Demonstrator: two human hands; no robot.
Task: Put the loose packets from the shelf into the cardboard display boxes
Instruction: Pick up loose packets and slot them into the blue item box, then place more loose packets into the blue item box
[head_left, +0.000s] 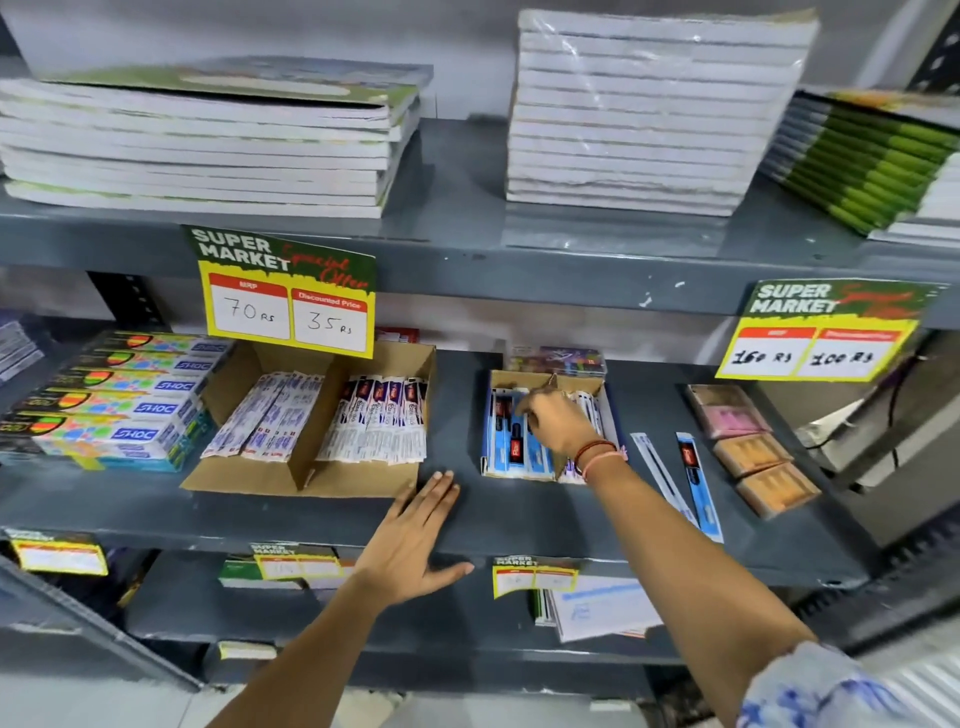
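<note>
Right hand (558, 423) covers packets in small box (524, 382) — grip unclear

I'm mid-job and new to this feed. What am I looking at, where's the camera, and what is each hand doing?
There is no machine: these are a person's two bare hands, filmed by one wide camera on their head looking down at a grey shop shelf. The left hand lies flat and open on the shelf edge, holding nothing. The right hand reaches into the small cardboard box of blue packets; whether it grips one is hidden. To its right, two loose packets lie on the shelf. A bigger divided cardboard box sits to the left, with stacked colourful cartons beyond it.
</note>
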